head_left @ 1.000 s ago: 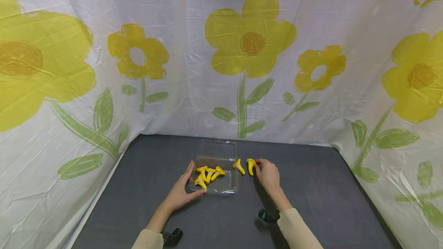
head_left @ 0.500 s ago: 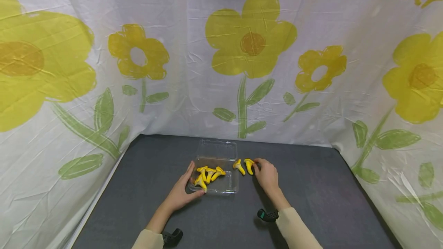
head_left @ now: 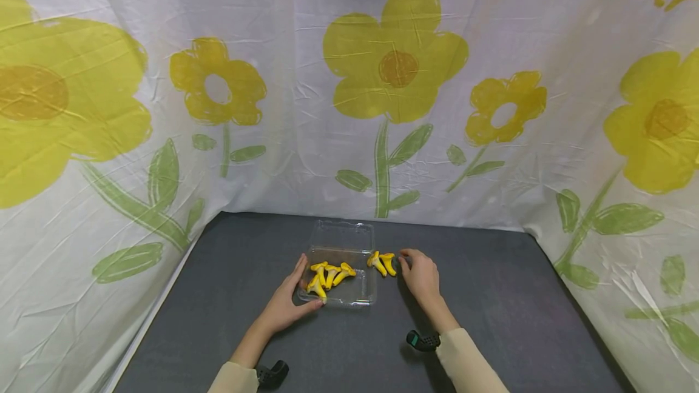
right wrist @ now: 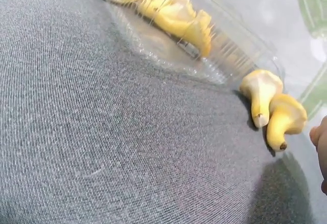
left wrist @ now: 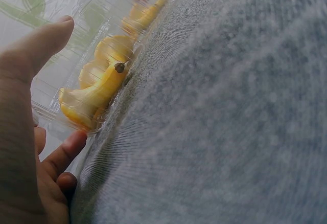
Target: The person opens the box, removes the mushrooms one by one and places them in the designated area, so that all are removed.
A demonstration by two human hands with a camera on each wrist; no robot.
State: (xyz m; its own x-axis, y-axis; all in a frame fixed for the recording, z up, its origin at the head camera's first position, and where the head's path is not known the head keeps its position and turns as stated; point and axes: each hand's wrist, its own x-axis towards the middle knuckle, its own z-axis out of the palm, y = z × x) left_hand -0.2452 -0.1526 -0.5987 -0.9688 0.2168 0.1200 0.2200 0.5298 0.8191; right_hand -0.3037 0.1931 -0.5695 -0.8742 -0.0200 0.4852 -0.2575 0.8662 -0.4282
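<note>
A clear plastic clamshell box point(head_left: 363, 293) stands with its lid point(head_left: 343, 235) folded back on the far side. Several yellow chanterelle mushrooms point(head_left: 332, 273) lie inside, mostly toward the left. My left hand point(head_left: 284, 305) rests spread along the box's left side, its thumb at the front corner. In the left wrist view, the chanterelles point(left wrist: 97, 88) show through the wall close to the fingers. Just right of the box lie two more chanterelles, one point(right wrist: 261, 96) nearer the wall and another point(right wrist: 286, 119) beside it. My right hand point(head_left: 422, 275) is a little right of this pair and holds nothing.
A dark grey cloth point(head_left: 349, 356) covers the table under both hands. White fabric point(head_left: 295, 168) printed with yellow flowers hangs behind the table and on both sides. Black wrist devices sit on the left wrist point(head_left: 272, 375) and right wrist point(head_left: 423, 339).
The outer chanterelle has moved left until beside the other one. My right fingers have come away from it, leaving a small gap. The left hand and box have stayed put.
</note>
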